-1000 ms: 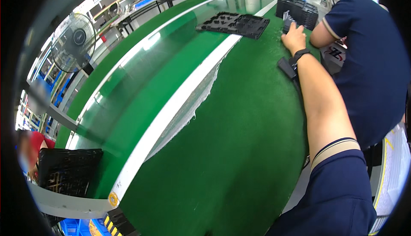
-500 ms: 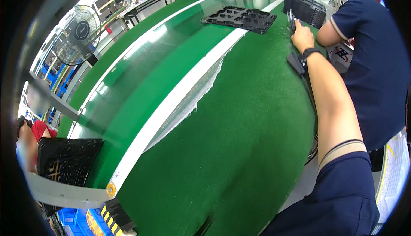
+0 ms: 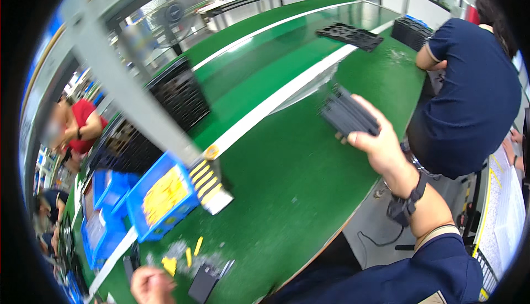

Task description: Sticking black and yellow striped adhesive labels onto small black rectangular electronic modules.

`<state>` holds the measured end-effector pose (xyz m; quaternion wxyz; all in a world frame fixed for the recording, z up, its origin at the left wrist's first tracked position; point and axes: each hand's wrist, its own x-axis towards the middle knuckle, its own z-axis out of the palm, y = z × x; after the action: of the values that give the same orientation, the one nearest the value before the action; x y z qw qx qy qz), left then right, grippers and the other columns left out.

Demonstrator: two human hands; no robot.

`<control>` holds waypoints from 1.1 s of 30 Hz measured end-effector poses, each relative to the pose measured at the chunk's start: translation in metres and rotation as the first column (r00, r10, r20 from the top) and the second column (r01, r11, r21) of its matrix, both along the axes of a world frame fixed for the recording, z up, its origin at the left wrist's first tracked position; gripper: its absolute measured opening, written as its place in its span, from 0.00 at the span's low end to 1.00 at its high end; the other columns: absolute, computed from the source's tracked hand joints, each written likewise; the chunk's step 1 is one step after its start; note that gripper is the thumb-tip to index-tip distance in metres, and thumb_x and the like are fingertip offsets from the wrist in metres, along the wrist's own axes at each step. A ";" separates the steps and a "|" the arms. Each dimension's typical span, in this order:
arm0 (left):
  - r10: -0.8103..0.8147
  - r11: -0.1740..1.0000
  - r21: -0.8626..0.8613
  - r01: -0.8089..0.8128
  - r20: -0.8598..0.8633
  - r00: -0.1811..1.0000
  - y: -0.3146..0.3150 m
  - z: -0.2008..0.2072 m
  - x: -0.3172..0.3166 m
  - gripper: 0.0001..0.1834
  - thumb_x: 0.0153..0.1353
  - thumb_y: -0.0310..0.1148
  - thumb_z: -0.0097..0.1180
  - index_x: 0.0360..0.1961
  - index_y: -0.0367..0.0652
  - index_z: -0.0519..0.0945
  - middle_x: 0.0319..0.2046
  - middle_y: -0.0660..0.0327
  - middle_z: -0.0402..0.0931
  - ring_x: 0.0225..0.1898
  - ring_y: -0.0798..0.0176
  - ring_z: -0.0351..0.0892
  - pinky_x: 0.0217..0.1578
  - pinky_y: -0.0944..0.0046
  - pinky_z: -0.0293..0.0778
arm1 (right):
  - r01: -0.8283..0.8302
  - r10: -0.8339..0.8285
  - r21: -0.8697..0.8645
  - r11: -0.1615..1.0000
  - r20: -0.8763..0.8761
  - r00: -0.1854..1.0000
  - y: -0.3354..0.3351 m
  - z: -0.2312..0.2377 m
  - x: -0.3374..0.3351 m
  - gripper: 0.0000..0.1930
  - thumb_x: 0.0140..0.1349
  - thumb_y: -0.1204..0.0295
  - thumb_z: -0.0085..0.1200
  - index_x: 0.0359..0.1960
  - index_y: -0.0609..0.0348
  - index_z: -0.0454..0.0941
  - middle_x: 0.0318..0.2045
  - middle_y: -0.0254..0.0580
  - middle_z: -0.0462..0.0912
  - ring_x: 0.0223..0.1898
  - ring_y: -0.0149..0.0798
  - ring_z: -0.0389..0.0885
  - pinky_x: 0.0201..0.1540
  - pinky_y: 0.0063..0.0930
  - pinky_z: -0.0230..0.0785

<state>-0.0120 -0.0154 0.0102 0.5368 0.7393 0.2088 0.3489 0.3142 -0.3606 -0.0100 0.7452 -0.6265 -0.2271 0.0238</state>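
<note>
My right hand (image 3: 381, 141) is raised over the green bench, thumb and fingers closed around a stack of dark grey rectangular plastic pieces (image 3: 349, 113). The stack is slightly blurred and tilted. At the lower left, my left hand (image 3: 153, 286) is low over the bench, its fingers smeared by motion. Beside it are a narrow black piece (image 3: 131, 262), a flat dark grey rectangular piece (image 3: 203, 283) and loose yellow strips (image 3: 189, 257). A blue bin (image 3: 190, 201) holding many yellow pieces stands just beyond them.
A grey metal post (image 3: 130, 97) with a black-and-yellow striped foot (image 3: 207, 185) rises beside the bin. Black trays (image 3: 179, 94) stand behind it; another tray (image 3: 350, 35) lies on the far bench. A seated co-worker in navy (image 3: 469, 100) is at right, another person in red (image 3: 85, 119) at left.
My view has swung left and down. My right hand has come back from the far right end of the bench with the grey stack. My left hand has come into view.
</note>
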 end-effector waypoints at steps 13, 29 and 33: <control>-0.465 0.627 -0.452 0.635 0.438 0.770 0.014 -0.009 0.014 0.39 0.43 0.43 0.71 0.53 0.36 0.68 0.48 0.57 0.73 0.50 0.60 0.73 0.52 0.61 0.67 | -0.770 0.788 0.244 0.589 0.036 0.614 0.236 0.013 -0.212 0.37 0.56 0.77 0.54 0.66 0.61 0.48 0.61 0.44 0.62 0.62 0.36 0.59 0.63 0.31 0.51; -0.568 0.430 -0.626 0.651 0.373 0.734 0.022 -0.022 0.002 0.41 0.51 0.44 0.65 0.59 0.35 0.60 0.55 0.57 0.65 0.55 0.62 0.66 0.55 0.62 0.63 | -0.883 0.883 0.130 0.451 -0.208 0.421 0.269 0.020 -0.181 0.51 0.40 0.75 0.69 0.66 0.59 0.48 0.50 0.42 0.73 0.53 0.35 0.71 0.58 0.30 0.59; -0.514 0.369 -0.671 0.643 0.429 0.743 0.017 -0.027 0.004 0.41 0.51 0.47 0.63 0.59 0.34 0.60 0.55 0.56 0.65 0.56 0.61 0.66 0.56 0.61 0.62 | -0.807 0.820 0.147 0.572 -0.113 0.561 0.269 0.020 -0.188 0.46 0.42 0.77 0.67 0.64 0.60 0.53 0.55 0.42 0.68 0.54 0.34 0.69 0.58 0.30 0.59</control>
<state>-0.0077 0.0013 -0.0170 0.9043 0.4216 0.0261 0.0617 0.1265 -0.0921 0.0098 0.6902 -0.4170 -0.4275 0.4086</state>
